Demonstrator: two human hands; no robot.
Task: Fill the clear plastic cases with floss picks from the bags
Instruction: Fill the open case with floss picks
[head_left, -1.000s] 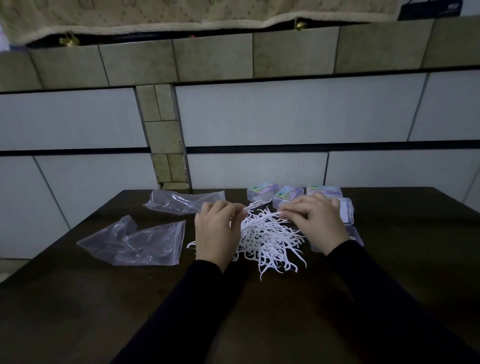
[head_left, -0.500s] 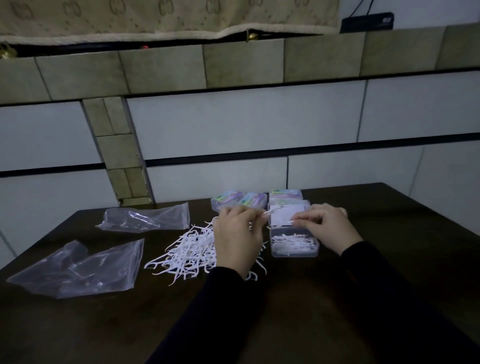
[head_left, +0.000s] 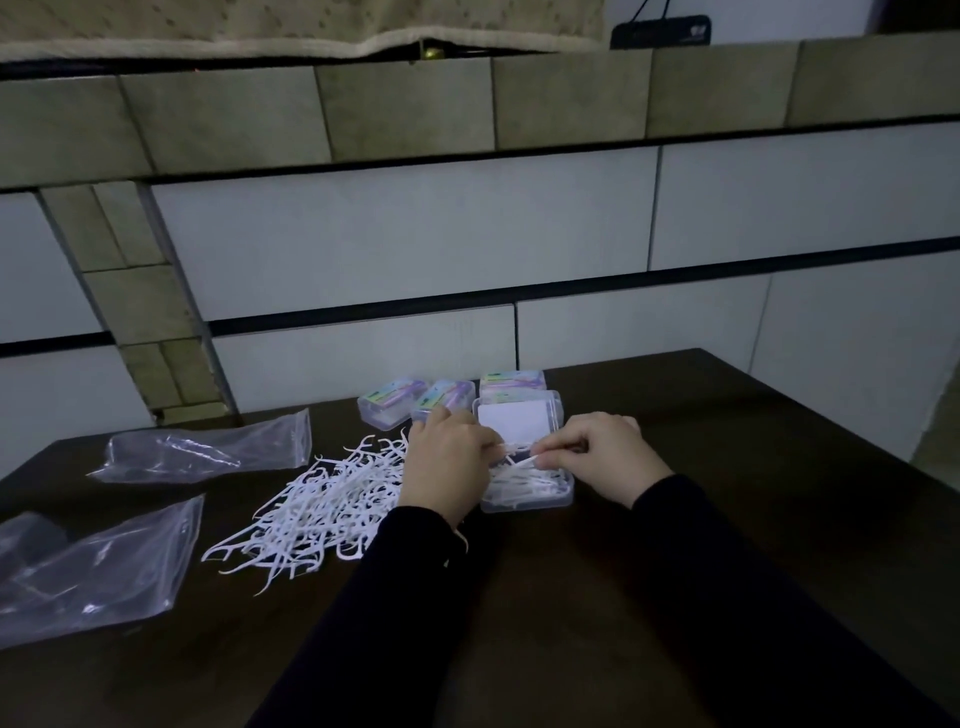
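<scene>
The right hand (head_left: 602, 457) pinches a small bunch of floss picks (head_left: 522, 461) between thumb and fingertips, a narrow grip held just above the open clear case (head_left: 527, 488). The left hand (head_left: 447, 467) meets the other end of the same bunch with its fingers curled in; whether it truly grips the picks or only steadies them is hard to tell, because its back hides the fingertips. The case already holds a layer of picks, and its lid (head_left: 519, 418) stands tipped up behind.

The likely trouble starts in that thin pinch: the picks are light and hooked, so one may snag a neighbour and drag it out over the case wall, or lie crosswise and stop the lid from closing later. A push from either wrist could also slide the light case on the dark table (head_left: 675, 571).

To the left lies the loose heap of picks (head_left: 322, 509), partly under the left forearm, which could sweep some toward the table edge. Three closed cases (head_left: 447, 395) sit in a row behind, near enough to be knocked. Two emptied bags (head_left: 202, 447) lie further left, well apart from the work.
</scene>
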